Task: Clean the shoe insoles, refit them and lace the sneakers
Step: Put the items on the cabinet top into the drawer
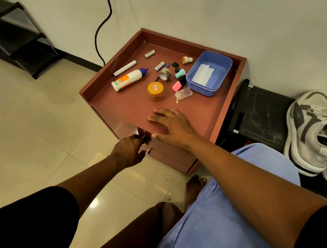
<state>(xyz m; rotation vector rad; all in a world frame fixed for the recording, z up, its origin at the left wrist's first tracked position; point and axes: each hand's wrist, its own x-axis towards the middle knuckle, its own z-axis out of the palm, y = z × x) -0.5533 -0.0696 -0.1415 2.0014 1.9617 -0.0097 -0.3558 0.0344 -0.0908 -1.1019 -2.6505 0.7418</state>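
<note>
From where I stand, the left hand [130,150] is curled round a small shiny drawer handle [147,144] on the front of the low reddish-brown cabinet [212,121], while the right hand [170,126] lies spread and flat on its near edge. A hard tug could jolt the top, I think, and tip the orange-lidded jar [156,91] or roll the white glue bottle [128,79] off. The grey-and-white sneakers [316,131] sit untouched on the black rack [261,108], off the cabinet's right side, so the insoles wait.
</note>
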